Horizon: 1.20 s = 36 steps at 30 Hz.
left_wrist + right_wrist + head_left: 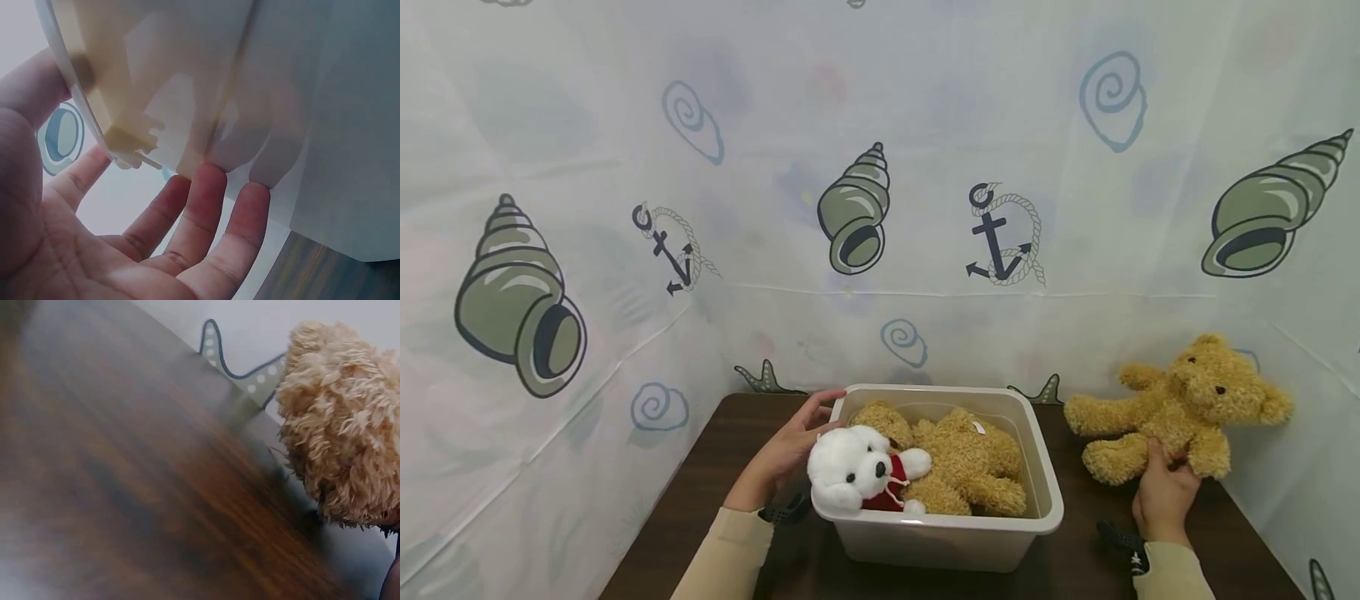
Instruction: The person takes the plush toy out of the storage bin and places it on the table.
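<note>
A white plastic tub (940, 542) stands on the dark table. My left hand (795, 446) grips its left side near the back corner; in the left wrist view the fingertips (209, 178) touch the tub's outer wall (269, 112). Inside the tub are a white plush dog (842, 462) in a red top, its head over the front left rim, and curly golden-brown plush (962, 458). On the right, my right hand (1167, 496) holds a golden teddy bear (1180, 400) by its lower body, tilted sideways. In the right wrist view only part of the bear's fur (344, 425) shows.
The brown wooden table (700, 500) extends on both sides of the tub. A pale curtain (925, 208) printed with shells, anchors and starfish hangs behind the table and along its sides. Dark straps (1131, 546) sit on both wrists.
</note>
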Motion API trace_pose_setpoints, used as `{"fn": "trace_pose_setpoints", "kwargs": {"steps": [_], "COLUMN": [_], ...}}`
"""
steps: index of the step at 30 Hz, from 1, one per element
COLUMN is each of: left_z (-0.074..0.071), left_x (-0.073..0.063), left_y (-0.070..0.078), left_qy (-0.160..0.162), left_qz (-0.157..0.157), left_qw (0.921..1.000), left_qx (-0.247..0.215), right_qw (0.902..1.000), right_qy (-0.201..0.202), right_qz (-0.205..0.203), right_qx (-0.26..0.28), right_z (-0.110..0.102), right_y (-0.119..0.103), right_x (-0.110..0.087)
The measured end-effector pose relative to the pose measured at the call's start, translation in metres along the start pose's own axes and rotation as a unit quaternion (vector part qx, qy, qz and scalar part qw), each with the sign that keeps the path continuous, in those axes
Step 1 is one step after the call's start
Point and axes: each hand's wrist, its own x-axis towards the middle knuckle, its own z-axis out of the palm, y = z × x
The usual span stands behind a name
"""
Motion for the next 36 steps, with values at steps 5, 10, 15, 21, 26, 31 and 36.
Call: {"fn": "trace_pose_setpoints", "kwargs": {"steps": [5, 10, 15, 21, 26, 31, 36], "left_z": [0.002, 0.002, 0.001, -0.001, -0.001, -0.001, 0.0], "left_x": [0.002, 0.003, 0.001, 0.0, 0.001, 0.001, -0.001], "left_y": [0.0, -0.001, -0.002, -0.002, -0.002, -0.002, -0.001], "left_qy": [-0.001, -0.003, -0.002, 0.0, 0.001, 0.0, -0.004], "left_qz": [0.001, 0.004, 0.007, 0.008, 0.003, 0.0, 0.002], "left_qw": [1.0, 1.0, 0.9999, 1.0, 1.0, 1.0, 1.0], "left_qx": [-0.007, -0.009, -0.009, -0.003, 0.003, 0.003, -0.004], "right_qw": [1.0, 0.9983, 0.9865, 0.9638, 0.9528, 0.9428, 0.9397], "right_qy": [-0.005, 0.014, 0.007, -0.014, 0.0, 0.023, 0.023], "right_qz": [0.004, 0.032, 0.072, 0.106, 0.075, 0.025, 0.024], "right_qx": [-0.001, -0.047, -0.147, -0.244, -0.294, -0.332, -0.34], "right_z": [-0.001, -0.002, -0.002, -0.001, 0.003, 0.009, 0.01], "right_y": [0.004, 0.003, 0.003, 0.004, 0.008, 0.012, 0.011], "right_x": [0.014, 0.019, 0.019, 0.025, 0.02, 0.011, 0.007]}}
